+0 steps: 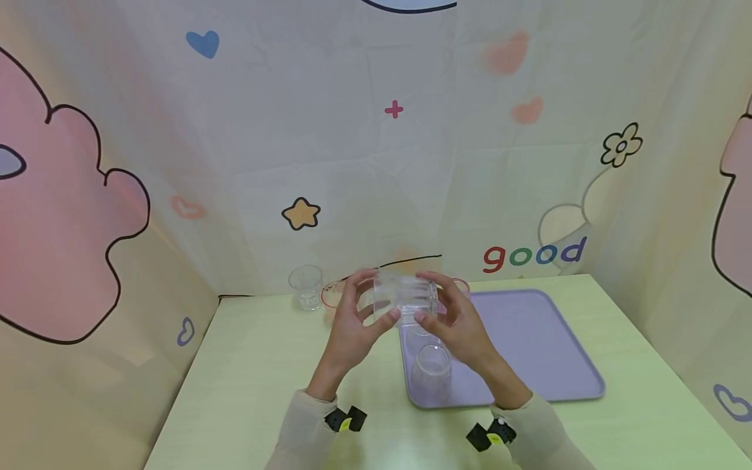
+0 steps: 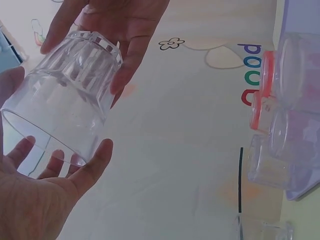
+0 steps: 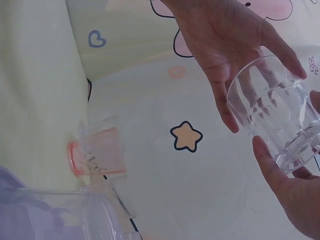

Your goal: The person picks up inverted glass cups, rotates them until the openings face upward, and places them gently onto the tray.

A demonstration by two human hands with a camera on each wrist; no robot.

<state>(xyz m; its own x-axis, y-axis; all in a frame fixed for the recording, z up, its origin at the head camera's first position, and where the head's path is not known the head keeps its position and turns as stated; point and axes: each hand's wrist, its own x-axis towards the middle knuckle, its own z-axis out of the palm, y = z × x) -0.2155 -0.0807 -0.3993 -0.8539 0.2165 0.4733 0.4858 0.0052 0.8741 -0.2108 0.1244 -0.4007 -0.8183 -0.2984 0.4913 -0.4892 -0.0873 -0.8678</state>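
A clear drinking glass point(image 1: 405, 299) lies sideways in the air, held between both hands. My left hand point(image 1: 350, 329) grips its wide rim end, thumb in front and fingers behind. At the thick, faceted base end, my right hand point(image 1: 467, 329) holds it with thumb and fingertips. The left wrist view shows the glass point(image 2: 65, 100) with its open mouth toward the left palm. In the right wrist view, the left fingers show through the clear wall of the glass point(image 3: 280, 110).
Below the hands is a purple tray point(image 1: 529, 352) with a clear glass point(image 1: 433, 375) at its near left corner and more glasses behind. At the back of the table stand another clear glass point(image 1: 306, 287) and a red-rimmed glass point(image 1: 331, 295). A printed curtain point(image 1: 352, 163) surrounds the table.
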